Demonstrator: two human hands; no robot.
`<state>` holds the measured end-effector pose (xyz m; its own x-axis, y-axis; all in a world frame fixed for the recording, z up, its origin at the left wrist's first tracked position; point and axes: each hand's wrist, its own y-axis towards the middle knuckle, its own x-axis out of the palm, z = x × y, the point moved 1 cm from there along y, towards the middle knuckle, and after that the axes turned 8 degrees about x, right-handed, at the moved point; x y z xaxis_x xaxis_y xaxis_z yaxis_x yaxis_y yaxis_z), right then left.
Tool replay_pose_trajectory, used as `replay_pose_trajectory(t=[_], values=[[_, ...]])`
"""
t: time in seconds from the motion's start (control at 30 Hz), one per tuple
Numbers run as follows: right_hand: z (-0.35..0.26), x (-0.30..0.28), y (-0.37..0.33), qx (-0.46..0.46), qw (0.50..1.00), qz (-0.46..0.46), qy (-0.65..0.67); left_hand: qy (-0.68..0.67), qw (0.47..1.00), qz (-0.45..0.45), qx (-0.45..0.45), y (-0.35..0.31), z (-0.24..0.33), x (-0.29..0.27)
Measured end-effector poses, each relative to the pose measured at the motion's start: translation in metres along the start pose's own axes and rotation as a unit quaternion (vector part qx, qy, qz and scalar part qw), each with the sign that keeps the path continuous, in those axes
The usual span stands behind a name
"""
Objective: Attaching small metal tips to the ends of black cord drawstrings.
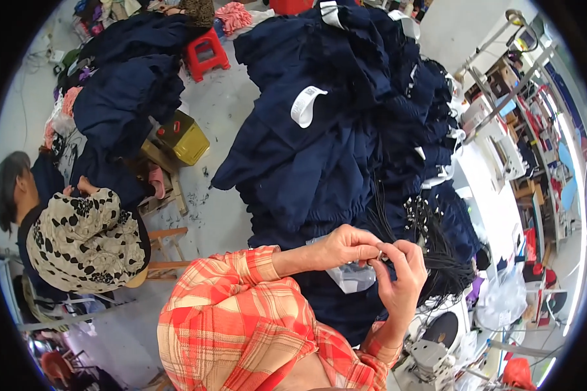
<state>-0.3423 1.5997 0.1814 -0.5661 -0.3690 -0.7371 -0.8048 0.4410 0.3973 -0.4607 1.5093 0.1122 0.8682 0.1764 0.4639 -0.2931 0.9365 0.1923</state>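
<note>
My left hand (347, 247) and my right hand (403, 274) meet over the navy garments, fingertips pinched together. Between them is something tiny with a pale, shiny spot; it is too small to name. A clear plastic bag (353, 279) lies just under the hands. Right beside my right hand is a bundle of thin black cords (437, 251) with small silvery bits along it. The heap of navy cloth garments (306, 163) spreads out ahead of my hands, and a curled white paper tag (304, 107) lies on it.
At the left a co-worker in a patterned cover (88, 241) sits with navy cloth (127, 98). A red plastic stool (207, 55) and a yellow metal can (186, 137) stand between us. To the right are a white table (479, 189) and a sewing machine (427, 358).
</note>
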Motion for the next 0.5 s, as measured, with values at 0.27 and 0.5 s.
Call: replay_pose_trajectory(t=[0.27,0.5], values=[[-0.001,0.006,0.008,-0.023,1.000,0.012,0.014,0.316,0.916,0.071,0.238,-0.001,0.010,-0.001],[-0.002,0.006,0.015,-0.039,0.996,0.018,0.080,0.282,0.910,0.105,0.284,0.000,0.011,-0.005]])
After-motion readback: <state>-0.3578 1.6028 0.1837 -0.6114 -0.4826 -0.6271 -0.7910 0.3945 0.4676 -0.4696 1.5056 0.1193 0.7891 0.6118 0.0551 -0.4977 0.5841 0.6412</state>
